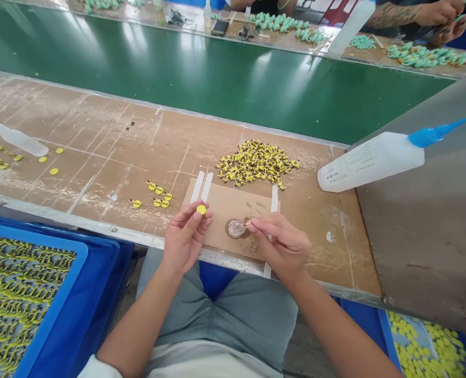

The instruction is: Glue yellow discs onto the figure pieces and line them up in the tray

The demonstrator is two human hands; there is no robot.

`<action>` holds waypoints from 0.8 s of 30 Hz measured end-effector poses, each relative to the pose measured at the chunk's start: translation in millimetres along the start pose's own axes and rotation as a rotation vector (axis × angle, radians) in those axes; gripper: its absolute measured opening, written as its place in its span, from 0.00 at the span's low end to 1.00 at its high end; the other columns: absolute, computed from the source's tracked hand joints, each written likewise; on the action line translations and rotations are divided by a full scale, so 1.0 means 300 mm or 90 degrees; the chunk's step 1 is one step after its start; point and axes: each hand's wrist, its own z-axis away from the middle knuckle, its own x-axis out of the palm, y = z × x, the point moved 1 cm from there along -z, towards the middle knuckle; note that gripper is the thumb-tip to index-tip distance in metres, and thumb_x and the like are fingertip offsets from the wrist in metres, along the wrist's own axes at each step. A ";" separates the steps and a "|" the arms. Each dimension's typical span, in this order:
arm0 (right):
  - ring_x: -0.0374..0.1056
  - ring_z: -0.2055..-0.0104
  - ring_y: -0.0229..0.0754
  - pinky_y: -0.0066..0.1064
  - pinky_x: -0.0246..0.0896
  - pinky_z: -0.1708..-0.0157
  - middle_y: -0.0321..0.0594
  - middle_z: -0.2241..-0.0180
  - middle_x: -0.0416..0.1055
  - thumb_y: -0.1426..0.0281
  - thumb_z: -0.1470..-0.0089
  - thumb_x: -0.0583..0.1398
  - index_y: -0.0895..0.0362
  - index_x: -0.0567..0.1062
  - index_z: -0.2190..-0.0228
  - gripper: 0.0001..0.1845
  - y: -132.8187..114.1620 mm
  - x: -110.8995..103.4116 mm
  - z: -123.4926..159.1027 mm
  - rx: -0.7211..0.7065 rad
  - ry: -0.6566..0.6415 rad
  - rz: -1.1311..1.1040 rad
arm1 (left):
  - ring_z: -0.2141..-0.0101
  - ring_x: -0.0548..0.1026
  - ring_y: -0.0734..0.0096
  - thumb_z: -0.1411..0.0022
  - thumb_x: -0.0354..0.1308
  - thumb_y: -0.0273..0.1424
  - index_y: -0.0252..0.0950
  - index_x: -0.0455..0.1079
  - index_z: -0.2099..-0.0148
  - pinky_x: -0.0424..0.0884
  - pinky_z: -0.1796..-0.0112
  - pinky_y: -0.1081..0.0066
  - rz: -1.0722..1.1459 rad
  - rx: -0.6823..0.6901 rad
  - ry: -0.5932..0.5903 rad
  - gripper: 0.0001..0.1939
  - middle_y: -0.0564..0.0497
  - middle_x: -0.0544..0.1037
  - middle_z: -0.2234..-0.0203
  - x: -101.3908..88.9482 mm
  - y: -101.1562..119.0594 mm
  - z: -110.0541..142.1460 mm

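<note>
My left hand [185,236] pinches a small yellow disc [201,209] between thumb and fingertips, just above the near edge of a brown cardboard sheet [233,202]. My right hand [282,244] is closed on a thin stick whose tip touches a round glue puddle [235,228] on the cardboard. A heap of small yellow-and-black parts [256,163] lies behind the cardboard. Several finished yellow pieces [157,194] lie left of it.
A white glue bottle with a blue nozzle [374,157] lies at the right. Another bottle [16,139] and loose yellow discs [47,163] are at far left. Blue trays [59,294] of yellow parts sit below left and right. Beyond the green conveyor belt [201,73], another person's hands [441,16] handle teal parts.
</note>
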 end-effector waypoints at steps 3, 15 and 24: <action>0.75 0.67 0.41 0.37 0.73 0.67 0.38 0.68 0.80 0.78 0.49 0.66 0.49 0.81 0.61 0.15 0.004 0.001 -0.003 0.005 -0.023 0.028 | 0.66 0.81 0.74 0.50 0.72 0.28 0.36 0.80 0.59 0.77 0.62 0.79 -0.005 -0.004 -0.001 0.14 0.48 0.83 0.62 -0.001 0.001 0.004; 0.74 0.67 0.41 0.38 0.72 0.66 0.39 0.67 0.79 0.83 0.52 0.66 0.50 0.80 0.59 0.20 0.003 0.011 -0.008 -0.023 -0.046 0.031 | 0.65 0.81 0.76 0.45 0.68 0.26 0.37 0.80 0.57 0.77 0.61 0.82 0.005 -0.013 -0.052 0.11 0.49 0.83 0.61 -0.009 -0.001 0.005; 0.73 0.68 0.41 0.37 0.70 0.67 0.38 0.68 0.78 0.85 0.53 0.65 0.49 0.80 0.59 0.23 -0.003 0.005 -0.007 -0.020 -0.012 0.004 | 0.64 0.81 0.77 0.43 0.67 0.25 0.38 0.80 0.56 0.77 0.60 0.82 0.015 -0.017 -0.066 0.11 0.51 0.83 0.60 -0.009 0.001 0.007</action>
